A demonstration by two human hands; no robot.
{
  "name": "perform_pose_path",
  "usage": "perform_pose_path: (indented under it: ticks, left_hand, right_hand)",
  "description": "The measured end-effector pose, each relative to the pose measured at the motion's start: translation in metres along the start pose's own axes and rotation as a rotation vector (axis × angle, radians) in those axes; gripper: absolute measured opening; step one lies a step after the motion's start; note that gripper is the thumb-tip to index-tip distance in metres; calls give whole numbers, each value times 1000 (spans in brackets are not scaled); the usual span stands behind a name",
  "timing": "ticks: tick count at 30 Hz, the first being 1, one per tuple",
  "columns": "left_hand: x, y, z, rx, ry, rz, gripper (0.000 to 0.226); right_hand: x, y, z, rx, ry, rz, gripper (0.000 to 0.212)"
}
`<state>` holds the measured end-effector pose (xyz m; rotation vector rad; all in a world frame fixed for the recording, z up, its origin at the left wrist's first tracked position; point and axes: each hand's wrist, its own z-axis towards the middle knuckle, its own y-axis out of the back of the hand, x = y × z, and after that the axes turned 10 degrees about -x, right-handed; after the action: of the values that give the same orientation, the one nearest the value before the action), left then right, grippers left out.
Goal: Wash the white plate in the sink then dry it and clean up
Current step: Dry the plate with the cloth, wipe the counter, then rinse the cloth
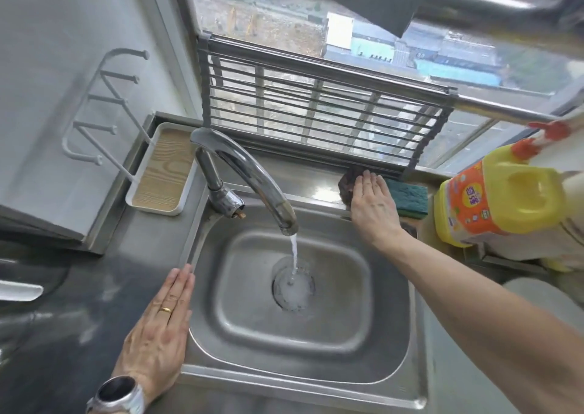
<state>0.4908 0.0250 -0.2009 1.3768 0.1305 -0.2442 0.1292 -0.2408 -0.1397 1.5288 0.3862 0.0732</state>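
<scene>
Water runs from the chrome faucet into the steel sink, whose basin holds no dish. My left hand lies flat on the dark counter at the sink's left rim, fingers straight, holding nothing. My right hand reaches to the back ledge. Its straight fingers lie on top of a dark brown scrub pad without closing around it. A green sponge sits just right of the pad. A white edge shows at the far left; I cannot tell whether it is the plate.
A yellow detergent jug stands right of the sink. A grey roll-up drying rack leans against the window. A white tray with a wood-grain base and white pegs sits at the back left. A pale round object lies at the right.
</scene>
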Motion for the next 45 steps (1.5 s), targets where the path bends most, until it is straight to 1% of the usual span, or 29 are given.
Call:
perform_pose_path:
  ticks: [2, 4, 6, 7, 9, 11, 14, 16, 17, 21, 22, 24, 26, 27, 29, 30, 32, 34, 36, 37, 38, 39, 40, 42, 44, 45]
  left_hand:
    - [1, 0, 0, 0, 15, -6, 59]
    - [4, 0, 0, 4, 11, -9, 59]
    - [6, 0, 1, 1, -1, -5, 60]
    - [7, -2, 2, 5, -4, -1, 60]
    - [6, -2, 2, 15, -7, -6, 60]
    - [5, -2, 3, 5, 3, -3, 61]
    - [3, -1, 4, 16, 19, 1, 61]
    - [4, -1, 3, 29, 16, 1, 61]
    - [3, -1, 3, 35, 6, 3, 61]
    - [3, 0, 3, 45, -13, 18, 61]
    - [3, 1, 3, 42, -15, 19, 61]
    - [3, -1, 4, 41, -15, 20, 61]
    - [1, -2, 4, 50, -24, 14, 61]
    - [0, -2, 4, 48, -25, 16, 61]
    - [-1, -2, 3, 43, -13, 16, 61]
    - [-1, -2, 2, 40, -6, 15, 61]
    - [0, -1, 0, 19, -3, 6, 61]
    - [-1, 0, -1, 8, -22, 16, 63]
    - [-2, 4, 0, 22, -46, 37, 62]
    - [-1, 8, 1, 29, -48, 42, 60]
    - [-1, 14, 1, 30, -40, 46, 58]
    - [-1, 21, 1, 29, -27, 46, 56]
    - [2, 27, -1, 30, -17, 44, 54]
    - [3, 43, -6, 19, -8, 30, 52]
    - [9, 54, -11, 9, 20, 10, 50]
    - [12, 58, -11, 1, 33, 0, 49]
  right_hand:
    - [4, 2, 3, -50, -15, 59, 67]
    - [14, 9, -3, -149, -11, 122, 58]
    - [24, 15, -20, -268, 51, 176, 57]
    - [26, 18, -34, -297, 100, 190, 60]
    - [18, 17, -64, -305, 207, 181, 63]
    - [-10, 10, -89, -296, 289, 104, 64]
    - [-69, 1, -119, -181, 314, 28, 70]
    - [-93, -4, -136, -64, 287, 46, 78]
    - [-97, -8, -142, -44, 248, 74, 79]
    - [-69, -22, -171, -121, 14, 249, 69]
    - [-60, -24, -185, -132, -7, 264, 66]
    - [-43, -26, -224, -134, 19, 255, 61]
    - [-23, -21, -265, -87, 34, 277, 52]
    - [-10, -17, -281, -47, 9, 320, 46]
    - [24, -6, -296, 54, -117, 425, 32]
    - [42, 3, -293, 142, -190, 483, 25]
    - [80, 19, -275, 352, -242, 581, 18]
    - [122, 28, -247, 462, -195, 655, 17]
    - [174, 35, -215, 525, -156, 814, 18]
    - [200, 37, -199, 556, -168, 910, 19]
    - [227, 32, -182, 589, -216, 997, 19]
    - [252, 30, -166, 598, -314, 1098, 20]
    - [277, 24, -149, 592, -464, 1233, 21]
    - [306, 12, -115, 535, -846, 1525, 20]
    - [316, -1, -62, 427, -1166, 1730, 24]
    - [315, -10, -33, 364, -1295, 1779, 27]
